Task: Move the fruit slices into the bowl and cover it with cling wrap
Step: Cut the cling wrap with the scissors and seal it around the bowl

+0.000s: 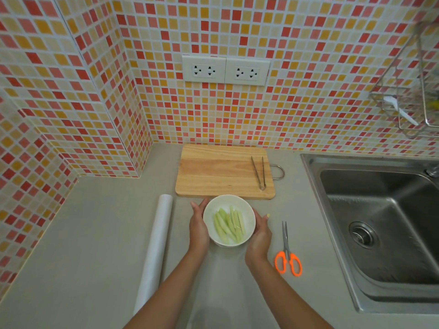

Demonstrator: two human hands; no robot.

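Note:
A white bowl point(248, 213) stands on the grey counter just in front of the wooden cutting board point(213, 172). Several pale green fruit slices point(229, 225) lie inside it. My left hand point(198, 227) is pressed against the bowl's left side and my right hand point(260, 236) against its right side, so the two cup it between them. A white roll of cling wrap point(155, 248) lies lengthwise on the counter to the left of my left arm. I cannot tell whether film covers the bowl. A faint glossy patch shows on the counter between my forearms.
Metal tongs point(259, 172) rest on the right end of the board. Orange-handled scissors point(288, 255) lie right of my right hand. A steel sink point(384, 222) fills the right side. A wire rack point(413, 91) hangs on the tiled wall above it.

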